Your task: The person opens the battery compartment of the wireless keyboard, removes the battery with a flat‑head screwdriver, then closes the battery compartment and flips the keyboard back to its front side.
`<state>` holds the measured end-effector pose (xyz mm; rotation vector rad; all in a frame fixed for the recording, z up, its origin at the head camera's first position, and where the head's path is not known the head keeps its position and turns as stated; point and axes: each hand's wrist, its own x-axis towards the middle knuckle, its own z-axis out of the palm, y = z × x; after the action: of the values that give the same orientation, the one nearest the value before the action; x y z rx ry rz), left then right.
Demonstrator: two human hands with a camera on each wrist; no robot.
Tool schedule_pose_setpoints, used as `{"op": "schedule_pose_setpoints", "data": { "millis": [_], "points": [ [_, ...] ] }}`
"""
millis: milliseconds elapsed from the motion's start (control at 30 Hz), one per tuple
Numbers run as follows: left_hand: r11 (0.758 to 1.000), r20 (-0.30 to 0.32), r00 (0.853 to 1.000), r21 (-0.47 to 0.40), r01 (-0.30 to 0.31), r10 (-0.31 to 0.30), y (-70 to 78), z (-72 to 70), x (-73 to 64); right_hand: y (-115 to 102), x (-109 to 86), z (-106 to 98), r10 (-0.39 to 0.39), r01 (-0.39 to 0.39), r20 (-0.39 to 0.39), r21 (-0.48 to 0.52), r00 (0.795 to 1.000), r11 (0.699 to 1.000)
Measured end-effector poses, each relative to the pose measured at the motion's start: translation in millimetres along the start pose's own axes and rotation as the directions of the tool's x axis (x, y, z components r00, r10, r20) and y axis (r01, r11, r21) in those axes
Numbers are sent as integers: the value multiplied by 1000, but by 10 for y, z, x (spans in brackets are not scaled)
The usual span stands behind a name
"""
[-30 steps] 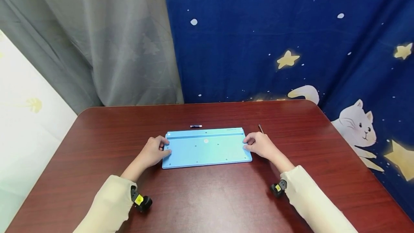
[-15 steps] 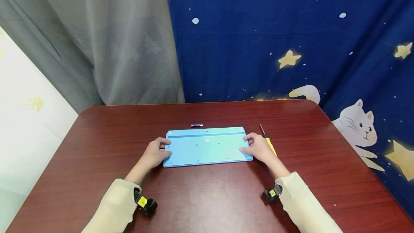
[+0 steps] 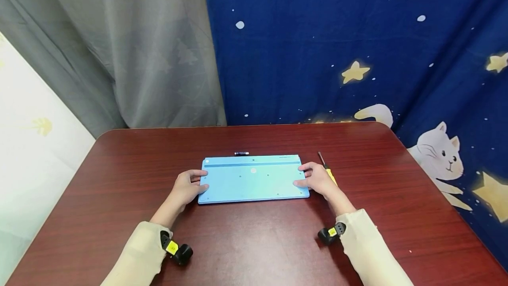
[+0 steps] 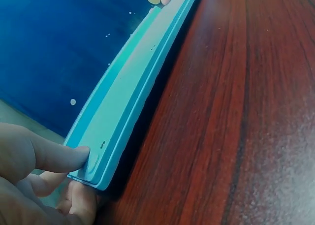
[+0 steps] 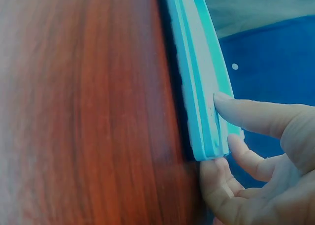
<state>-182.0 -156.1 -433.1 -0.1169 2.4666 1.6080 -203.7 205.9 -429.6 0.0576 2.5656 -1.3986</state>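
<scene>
A light blue keyboard [image 3: 246, 184] lies underside up, its screw holes and raised back strip showing in the head view. My left hand [image 3: 188, 187] grips its left end, thumb on top and fingers at and below the edge, as the left wrist view shows. At the right end my right hand [image 3: 316, 179] pinches it the same way, its thumb [image 5: 251, 114] pressing the upper face. A dark band of shadow runs under the keyboard's near edge in both wrist views. Beyond the far edge lies a small dark battery [image 3: 241, 153] with a silvery end.
A screwdriver [image 3: 330, 174] with a yellow handle lies just right of my right hand, partly hidden by it. Everything rests on a reddish-brown wooden table [image 3: 254, 242]. Grey and blue curtains [image 3: 285, 47] hang behind its far edge.
My right hand has shifted its hold, the thumb now further onto the keyboard, and the screwdriver's yellow handle has come into sight. Since half a second ago the keyboard has moved slightly.
</scene>
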Motion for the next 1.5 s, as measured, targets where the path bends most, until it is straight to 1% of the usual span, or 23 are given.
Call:
{"op": "schedule_pose_setpoints", "data": {
  "millis": [100, 167, 267, 400, 533, 600, 733, 833, 967, 1067, 1100, 1167, 1333, 1500],
  "points": [
    [1000, -1, 1000, -28, -3, 3, -15, -16, -11, 2, 0, -5, 23, -24, 15, 62, 1000, 998],
    [999, 4, 1000, -46, -10, 10, -31, -35, -8, -9, -2, -13, 32, -34, 24, 84, 999, 996],
    [997, 9, 1000, -79, -26, 27, -52, -70, -5, -41, -5, -30, 38, -41, 43, 83, 998, 996],
    [990, 12, 999, -135, -37, 39, -75, -118, 2, -94, 0, -59, 38, -42, 47, 78, 998, 996],
    [980, 37, 998, -195, -33, 41, -73, -155, -9, -116, 17, -88, 32, -36, 46, 84, 998, 996],
    [974, 51, 998, -226, -29, 42, -61, -168, -19, -121, 23, -99, 27, -31, 53, 85, 998, 996],
    [950, 76, 996, -311, -19, 45, -29, -186, -35, -137, 15, -118, 24, -30, 61, 86, 998, 996],
    [933, 77, 996, -359, -18, 49, 8, -195, -50, -153, 3, -144, 25, -31, 60, 98, 998, 995],
    [933, 69, 995, -357, -39, 68, 70, -192, -82, -164, -11, -192, 22, -28, 57, 120, 998, 992],
    [928, 73, 994, -369, -52, 85, 113, -185, -106, -164, -20, -223, 22, -30, 61, 128, 998, 991],
    [921, 78, 993, -385, -55, 92, 124, -184, -113, -164, -23, -232, 23, -31, 63, 131, 998, 991],
    [900, 88, 990, -432, -59, 107, 143, -183, -124, -162, -31, -249, 19, -29, 74, 128, 997, 991],
    [833, 113, 980, -548, -77, 166, 183, -188, -150, -169, -57, -294, -2, -10, 89, 127, 996, 992],
    [780, 98, 975, -618, -98, 200, 238, -190, -196, -191, -71, -321, -34, 22, 95, 125, 995, 992]
  ]
}}
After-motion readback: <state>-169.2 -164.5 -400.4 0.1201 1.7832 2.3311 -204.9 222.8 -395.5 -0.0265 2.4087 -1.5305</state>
